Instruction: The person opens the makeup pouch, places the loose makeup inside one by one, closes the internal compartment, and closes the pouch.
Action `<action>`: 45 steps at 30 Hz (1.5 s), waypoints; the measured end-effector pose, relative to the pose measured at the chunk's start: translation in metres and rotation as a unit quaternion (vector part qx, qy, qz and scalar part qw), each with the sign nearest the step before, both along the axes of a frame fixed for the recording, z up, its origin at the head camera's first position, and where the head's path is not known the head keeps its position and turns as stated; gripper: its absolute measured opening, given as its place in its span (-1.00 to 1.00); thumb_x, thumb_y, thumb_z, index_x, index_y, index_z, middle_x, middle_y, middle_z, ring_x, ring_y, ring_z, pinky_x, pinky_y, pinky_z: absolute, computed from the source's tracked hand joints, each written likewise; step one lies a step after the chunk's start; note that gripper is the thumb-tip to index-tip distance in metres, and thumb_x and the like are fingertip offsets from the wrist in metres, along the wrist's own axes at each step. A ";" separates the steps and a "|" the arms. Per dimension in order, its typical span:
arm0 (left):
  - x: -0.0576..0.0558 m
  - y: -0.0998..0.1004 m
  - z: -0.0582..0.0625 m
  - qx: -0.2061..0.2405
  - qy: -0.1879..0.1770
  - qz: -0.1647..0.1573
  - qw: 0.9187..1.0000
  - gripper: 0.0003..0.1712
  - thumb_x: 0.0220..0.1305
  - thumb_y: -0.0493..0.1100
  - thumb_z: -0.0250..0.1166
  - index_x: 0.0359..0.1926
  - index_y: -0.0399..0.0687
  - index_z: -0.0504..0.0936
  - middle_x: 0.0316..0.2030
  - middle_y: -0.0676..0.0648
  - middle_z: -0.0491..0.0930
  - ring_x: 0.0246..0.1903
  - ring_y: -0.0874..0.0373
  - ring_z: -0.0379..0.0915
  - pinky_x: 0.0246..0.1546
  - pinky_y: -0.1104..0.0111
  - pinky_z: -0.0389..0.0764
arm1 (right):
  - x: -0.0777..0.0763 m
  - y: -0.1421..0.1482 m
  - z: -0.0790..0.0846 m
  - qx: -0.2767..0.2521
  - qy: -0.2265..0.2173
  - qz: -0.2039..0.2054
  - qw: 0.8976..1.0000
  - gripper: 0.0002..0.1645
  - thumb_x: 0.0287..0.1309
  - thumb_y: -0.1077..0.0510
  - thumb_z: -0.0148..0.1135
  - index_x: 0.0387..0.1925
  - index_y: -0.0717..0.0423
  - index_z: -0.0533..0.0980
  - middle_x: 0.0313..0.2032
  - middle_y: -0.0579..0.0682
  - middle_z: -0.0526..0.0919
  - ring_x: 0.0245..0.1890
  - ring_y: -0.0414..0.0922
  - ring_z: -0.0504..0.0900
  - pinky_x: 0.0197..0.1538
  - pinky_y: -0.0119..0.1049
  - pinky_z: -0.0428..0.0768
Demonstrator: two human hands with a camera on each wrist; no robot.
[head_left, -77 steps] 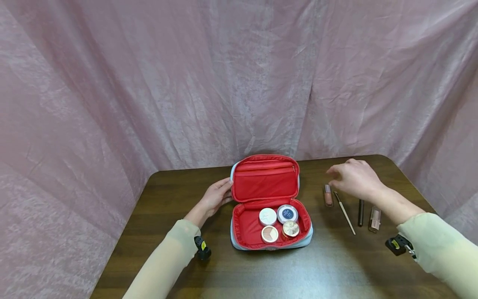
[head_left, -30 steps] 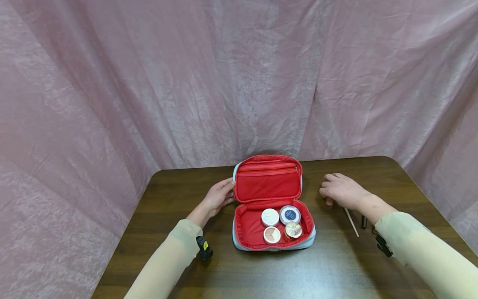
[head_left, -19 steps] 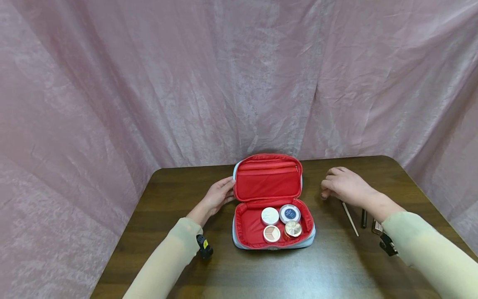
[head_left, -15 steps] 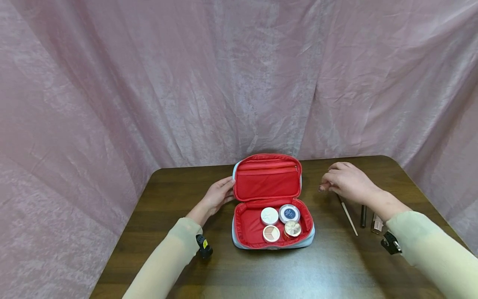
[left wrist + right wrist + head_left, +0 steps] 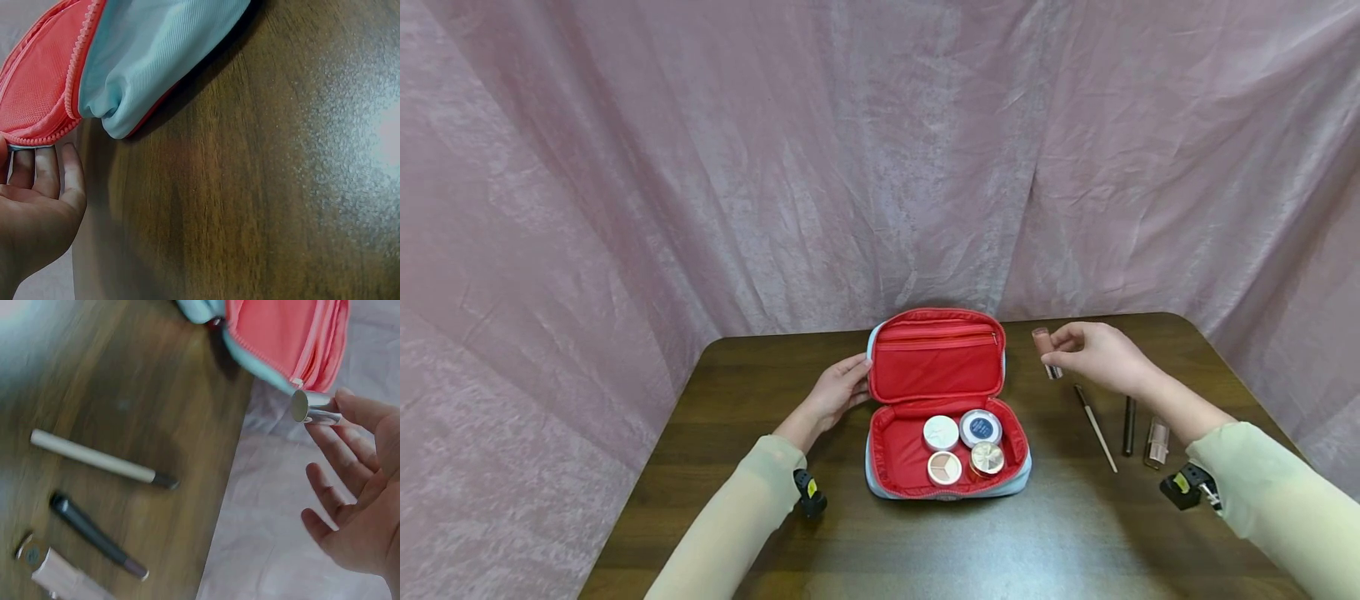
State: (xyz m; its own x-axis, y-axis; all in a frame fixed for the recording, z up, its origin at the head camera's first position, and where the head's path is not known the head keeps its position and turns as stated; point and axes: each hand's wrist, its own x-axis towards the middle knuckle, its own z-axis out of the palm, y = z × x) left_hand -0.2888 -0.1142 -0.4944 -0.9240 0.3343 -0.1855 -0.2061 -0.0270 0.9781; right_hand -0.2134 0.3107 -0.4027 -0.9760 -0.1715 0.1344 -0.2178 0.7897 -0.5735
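A light-blue makeup bag (image 5: 880,487) with a red lining stands unzipped mid-table, its lid (image 5: 936,375) raised. My left hand (image 5: 837,392) pinches the lid's left edge, thumb in front and fingers behind, as the left wrist view also shows (image 5: 37,212). Off to the bag's right, my right hand (image 5: 1101,354) holds a pinkish lip gloss tube (image 5: 1042,340) above the table between thumb and fingers. Its silver cap (image 5: 319,407) points at the camera in the right wrist view. Inside the bag sit a white round case (image 5: 941,433), a blue-labelled compact (image 5: 981,427), a gold-lidded case (image 5: 987,458) and a three-shade palette (image 5: 944,468).
Right of the bag lie a pale-handled makeup brush (image 5: 1097,429), a dark pencil-like stick (image 5: 1129,427) and a pinkish tube with clear ends (image 5: 1157,442). The wooden table (image 5: 737,417) ends at a pink curtain (image 5: 850,167) behind.
My right hand has gone down to the lip gloss tube, picked it up off the table, then lifted and turned it. My left hand keeps its hold on the lid.
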 end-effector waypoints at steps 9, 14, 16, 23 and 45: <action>0.000 -0.001 -0.003 -0.002 0.002 -0.001 1.000 -0.51 0.60 -0.05 0.11 0.41 -0.14 0.46 -0.09 -0.04 0.71 -0.12 0.16 0.65 0.14 0.04 0.54 | 0.007 -0.028 0.015 -0.073 -0.049 -0.008 0.996 -0.60 0.21 -0.04 0.46 -0.15 0.23 0.69 -0.30 0.00 0.78 -0.28 -0.13 0.64 -0.23 -0.24 0.56; -0.001 -0.002 -0.002 -0.002 0.007 -0.005 1.000 -0.51 0.60 -0.04 0.11 0.41 -0.13 0.46 -0.04 -0.09 0.70 -0.10 0.14 0.66 0.14 0.04 0.56 | 0.013 -0.051 0.020 -0.086 -0.060 0.008 0.994 -0.63 0.21 -0.04 0.47 -0.17 0.18 0.68 -0.29 -0.03 0.75 -0.27 -0.12 0.64 -0.19 -0.21 0.56; -0.001 -0.002 -0.001 -0.002 0.006 -0.005 1.000 -0.51 0.60 -0.03 0.12 0.41 -0.12 0.47 -0.01 -0.11 0.70 -0.08 0.13 0.66 0.14 0.05 0.57 | 0.015 -0.062 0.023 -0.088 -0.063 0.020 0.994 -0.64 0.21 -0.04 0.47 -0.16 0.17 0.68 -0.28 -0.04 0.74 -0.27 -0.11 0.64 -0.18 -0.19 0.56; -0.001 -0.002 0.000 -0.003 0.003 -0.003 1.000 -0.51 0.59 -0.04 0.13 0.41 -0.11 0.47 0.01 -0.12 0.70 -0.07 0.12 0.66 0.11 0.10 0.59 | 0.017 -0.112 0.031 -0.090 -0.088 0.061 0.990 -0.71 0.17 0.02 0.48 -0.22 0.14 0.66 -0.37 -0.07 0.71 -0.32 -0.14 0.62 -0.21 -0.21 0.55; 0.000 -0.001 0.001 0.004 0.009 -0.007 1.000 -0.54 0.59 -0.09 0.12 0.38 -0.16 0.49 -0.08 -0.08 0.73 -0.12 0.15 0.67 0.13 0.03 0.57 | 0.015 -0.226 -0.016 0.158 -0.112 0.138 0.971 -0.43 0.20 -0.07 0.41 -0.86 -0.14 0.43 -0.84 -0.23 0.38 -0.66 -0.23 0.45 -0.42 -0.20 0.42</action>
State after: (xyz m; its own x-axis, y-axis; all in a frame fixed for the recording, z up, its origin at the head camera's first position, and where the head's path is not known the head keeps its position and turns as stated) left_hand -0.2888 -0.1152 -0.4936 -0.9222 0.3487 -0.1670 -0.1898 -0.0320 0.9813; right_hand -0.1980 0.0842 -0.4191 -0.8853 -0.4299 -0.1772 -0.3450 0.8628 -0.3696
